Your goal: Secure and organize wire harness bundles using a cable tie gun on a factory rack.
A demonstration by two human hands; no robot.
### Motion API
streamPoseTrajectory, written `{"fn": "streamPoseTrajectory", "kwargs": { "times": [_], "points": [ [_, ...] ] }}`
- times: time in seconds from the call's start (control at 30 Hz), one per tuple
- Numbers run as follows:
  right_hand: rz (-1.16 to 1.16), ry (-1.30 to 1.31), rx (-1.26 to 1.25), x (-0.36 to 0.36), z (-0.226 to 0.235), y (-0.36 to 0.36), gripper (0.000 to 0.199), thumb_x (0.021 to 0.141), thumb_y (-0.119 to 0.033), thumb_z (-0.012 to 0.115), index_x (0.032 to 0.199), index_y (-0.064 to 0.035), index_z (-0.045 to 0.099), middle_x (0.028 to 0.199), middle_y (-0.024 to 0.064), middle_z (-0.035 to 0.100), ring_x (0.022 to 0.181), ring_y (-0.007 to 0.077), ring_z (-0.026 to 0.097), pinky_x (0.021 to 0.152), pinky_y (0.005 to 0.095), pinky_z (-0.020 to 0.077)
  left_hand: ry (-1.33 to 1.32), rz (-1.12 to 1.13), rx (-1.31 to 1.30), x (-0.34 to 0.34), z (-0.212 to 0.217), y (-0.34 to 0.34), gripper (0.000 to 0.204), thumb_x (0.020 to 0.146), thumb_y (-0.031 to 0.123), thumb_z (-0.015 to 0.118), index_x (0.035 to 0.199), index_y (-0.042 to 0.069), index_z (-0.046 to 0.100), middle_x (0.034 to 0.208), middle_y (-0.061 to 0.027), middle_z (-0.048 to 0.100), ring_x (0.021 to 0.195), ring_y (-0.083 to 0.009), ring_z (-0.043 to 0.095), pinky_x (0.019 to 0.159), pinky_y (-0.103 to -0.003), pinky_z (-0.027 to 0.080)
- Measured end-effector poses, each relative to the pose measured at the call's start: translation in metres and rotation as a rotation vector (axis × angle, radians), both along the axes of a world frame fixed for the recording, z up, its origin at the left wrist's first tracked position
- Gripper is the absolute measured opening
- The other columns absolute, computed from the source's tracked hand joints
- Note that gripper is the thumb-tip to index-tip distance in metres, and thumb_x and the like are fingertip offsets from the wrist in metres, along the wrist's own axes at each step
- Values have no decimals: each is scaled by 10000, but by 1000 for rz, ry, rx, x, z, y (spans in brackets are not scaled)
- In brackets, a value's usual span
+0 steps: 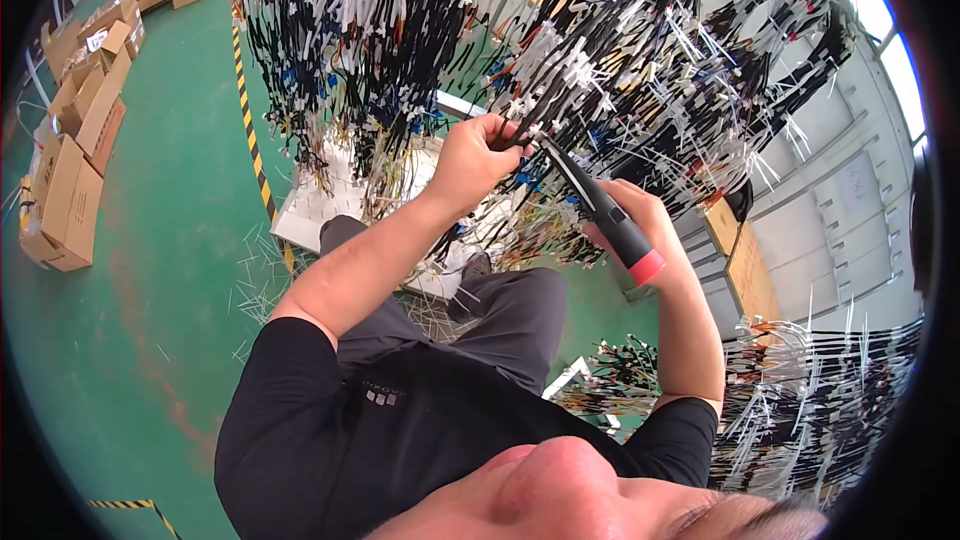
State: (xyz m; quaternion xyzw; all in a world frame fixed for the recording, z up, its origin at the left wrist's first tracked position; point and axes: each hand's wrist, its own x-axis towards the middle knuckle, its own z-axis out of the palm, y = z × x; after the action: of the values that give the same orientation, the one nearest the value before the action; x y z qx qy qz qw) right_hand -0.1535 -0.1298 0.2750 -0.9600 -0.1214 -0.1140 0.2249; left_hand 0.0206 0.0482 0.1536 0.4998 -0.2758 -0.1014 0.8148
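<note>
Left hand [470, 162] raised, fingers curled tight, pinching a strand within the hanging mass of black and white cable bundles [560, 70]; right hand [640, 225] clenched round the black, red-ended handles of a cutting tool [600, 210], its dark tip meeting the bundle just beside the left fingertips; white clippings [255, 280] scattered on the green floor [160, 270] below; cardboard boxes [70, 190] well apart at left.

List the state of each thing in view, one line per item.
Left hand: closed, pinching black cables.
Right hand: closed around cutter handle.
Cutters: held, tip at the bundle.
Cable bundles: hanging, tied with white zip ties.
Cardboard boxes: on the floor, some open.
Cut tie ends: scattered on green floor.
</note>
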Motion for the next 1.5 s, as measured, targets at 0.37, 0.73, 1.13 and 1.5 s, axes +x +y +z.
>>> {"fn": "streamPoseTrajectory", "kwargs": {
  "times": [0.37,0.73,1.13,1.5],
  "points": [
    [-135,-107,-107,-3,-27,-15,188,802,-114,762,901,5,656,775,145,605,702,326,624,659,392,505,-17,46,6,-6,0,-1,94,940,-41,694,1034,-48,700,939,-53,757,887,-86,724,797,-242,564],
    [-86,-226,-308,-3,-47,-26,214,723,-172,737,893,-56,678,788,112,644,786,343,674,742,436,529,-47,31,72,-5,1,-2,105,935,-50,696,1040,-48,684,966,-40,738,887,-66,697,808,-236,550],
    [-257,-497,-442,-3,-86,4,545,679,-106,799,1208,-136,669,1145,89,587,1198,328,574,1191,561,350,-77,-266,118,6,2,4,663,824,126,934,1303,56,480,1107,-38,696,1000,-113,636,935,-304,528],
    [-190,-608,-86,-4,-103,-2,530,695,-158,834,1176,-11,669,1116,150,638,1059,374,630,1074,527,466,133,-369,-121,9,-15,1,230,1119,157,518,1294,10,492,1240,-175,708,958,-241,758,879,-376,626]
  ]
}}
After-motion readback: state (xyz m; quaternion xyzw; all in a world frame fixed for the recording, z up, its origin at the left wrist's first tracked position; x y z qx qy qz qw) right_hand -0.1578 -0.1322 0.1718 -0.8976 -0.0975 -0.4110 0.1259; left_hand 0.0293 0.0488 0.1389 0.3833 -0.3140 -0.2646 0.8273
